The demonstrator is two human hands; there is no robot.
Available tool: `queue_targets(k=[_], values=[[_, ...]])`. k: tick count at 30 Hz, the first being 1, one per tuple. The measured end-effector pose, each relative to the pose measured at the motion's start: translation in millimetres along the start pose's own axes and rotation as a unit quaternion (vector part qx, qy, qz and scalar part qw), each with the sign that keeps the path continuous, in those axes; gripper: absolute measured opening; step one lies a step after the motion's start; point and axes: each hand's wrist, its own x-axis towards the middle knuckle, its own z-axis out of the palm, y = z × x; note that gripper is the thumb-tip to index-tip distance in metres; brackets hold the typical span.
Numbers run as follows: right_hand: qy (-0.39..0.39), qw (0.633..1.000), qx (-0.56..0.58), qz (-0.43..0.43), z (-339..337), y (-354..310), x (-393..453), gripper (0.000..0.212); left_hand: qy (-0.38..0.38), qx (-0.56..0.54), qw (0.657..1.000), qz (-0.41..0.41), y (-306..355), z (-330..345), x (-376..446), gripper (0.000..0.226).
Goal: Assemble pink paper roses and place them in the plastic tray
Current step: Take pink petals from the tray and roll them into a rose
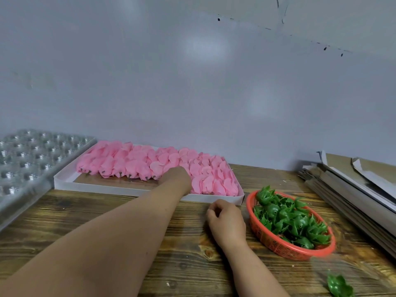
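Reaching my left hand [179,175] into the white box [137,190] at the tabletop's [107,228] far edge, fingers hidden among the pink petals [139,163], grip unclear, I should lift one bloom gently by its stub, right hand [227,219] loosely curled and empty beside the red basket [276,245], clear tray [32,159] waiting at the far-left corner.

Left hand [180,175] among pink roses [150,163] — right hand [227,219] curled.

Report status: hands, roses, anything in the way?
Left hand reaching into pink petals in white box, grip hidden. Right hand loosely curled on table, apparently empty. Plastic tray unfilled. Nothing blocking.
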Motion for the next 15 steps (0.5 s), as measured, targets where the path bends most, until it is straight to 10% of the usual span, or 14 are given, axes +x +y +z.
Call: queue_targets(k=[9, 15], values=[[-0.005, 1.000, 0.005, 0.005, 0.0, -0.4, -0.1, 0.010, 0.127, -0.197, 0.969, 0.075, -5.7, -29.7, -32.8, 0.036], [0.026, 0.988, 0.134, -0.069, -4.5, -10.0, -10.7, 0.016, -0.036, -0.618, 0.785, 0.008, -26.4, -11.3, -87.3, 0.044]])
